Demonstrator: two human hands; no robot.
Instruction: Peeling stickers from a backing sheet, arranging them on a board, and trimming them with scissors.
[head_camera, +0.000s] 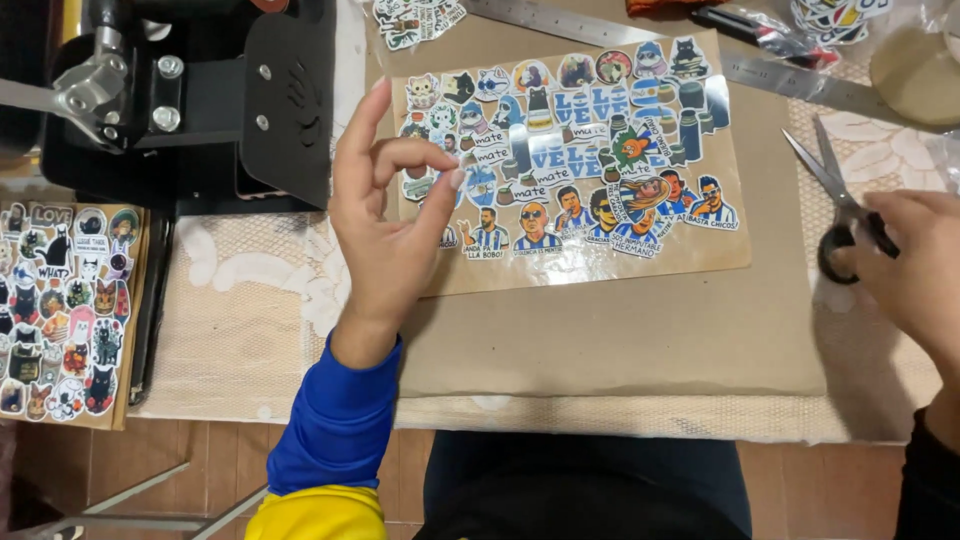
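Left hand (385, 225) over sticker sheet (580, 160), right hand (915, 265) grasping scissors (838, 195)

home craft table | lace tablecloth (250, 330) | sticker sheet (570, 160) | press machine (200, 90)

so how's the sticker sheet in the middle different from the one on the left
The middle sticker sheet lies wide, glossy with glare, mostly blue-and-white figures; the left sticker sheet stands tall, duller, mostly cats. The left hand hovers over the middle one; nothing touches the left one. Both have tan backing.
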